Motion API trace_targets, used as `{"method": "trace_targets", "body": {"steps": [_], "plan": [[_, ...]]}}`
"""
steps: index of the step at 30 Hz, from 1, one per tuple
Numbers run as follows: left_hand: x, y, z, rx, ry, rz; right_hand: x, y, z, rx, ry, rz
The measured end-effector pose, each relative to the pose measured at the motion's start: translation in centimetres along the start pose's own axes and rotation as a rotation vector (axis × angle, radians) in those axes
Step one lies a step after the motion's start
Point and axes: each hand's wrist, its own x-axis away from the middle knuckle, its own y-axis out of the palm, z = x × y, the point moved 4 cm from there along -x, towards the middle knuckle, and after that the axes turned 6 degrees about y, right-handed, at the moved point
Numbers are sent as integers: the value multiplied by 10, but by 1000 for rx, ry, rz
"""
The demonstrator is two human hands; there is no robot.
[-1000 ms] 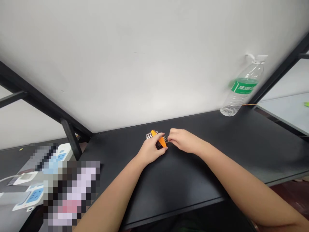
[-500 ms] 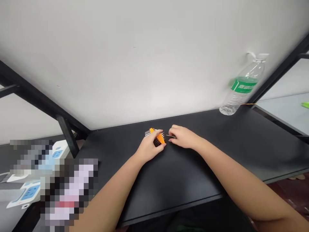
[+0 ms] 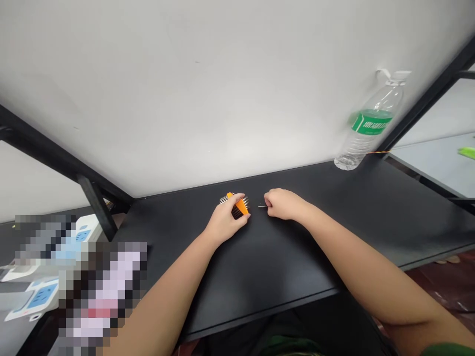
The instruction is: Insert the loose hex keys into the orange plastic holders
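My left hand (image 3: 221,221) is closed around an orange holder (image 3: 243,207), thumb and fingers on its edges. Several thin metal rods stick out of the holder on both sides; their exact kind is too small to tell. To the right, my right hand (image 3: 285,203) is closed in a pinch on a thin metal rod (image 3: 261,206). The rod's exposed end points left at the holder, with a small gap between them. Its other end is hidden in my fingers. Both hands are low over the black tabletop (image 3: 237,272).
A clear plastic bottle (image 3: 371,123) with a green label stands at the back right against the white wall (image 3: 230,99). Power strips (image 3: 42,295) and a blurred-out item (image 3: 107,291) are on the left. Black frame bars (image 3: 96,205) rise at both sides.
My right hand has drawn a little to the right with the rod, widening the gap to the orange holder, and its fingers are more curled. The head view has shifted slightly.
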Motion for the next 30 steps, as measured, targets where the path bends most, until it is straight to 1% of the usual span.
{"method": "trace_targets", "body": {"steps": [3,8,11,16,22,26,30], "plan": [[0,-1,0,-19,-5,9,0,-1,4,-103,-51,35],[0,-1,0,-18,6,15,-3,3,5,-142,-123,41],[0,-1,0,-15,-1,13,-4,1,4,-167,-171,81],[0,-1,1,-16,-6,13,-1,-8,7,-248,-177,97],[1,0,0,18,-9,13,8,-14,-8,-335,-319,119],[0,0,1,31,-4,17,10,-12,-15,-322,-356,146],[0,0,3,44,-14,16,9,-10,-15,-315,-372,157]]}}
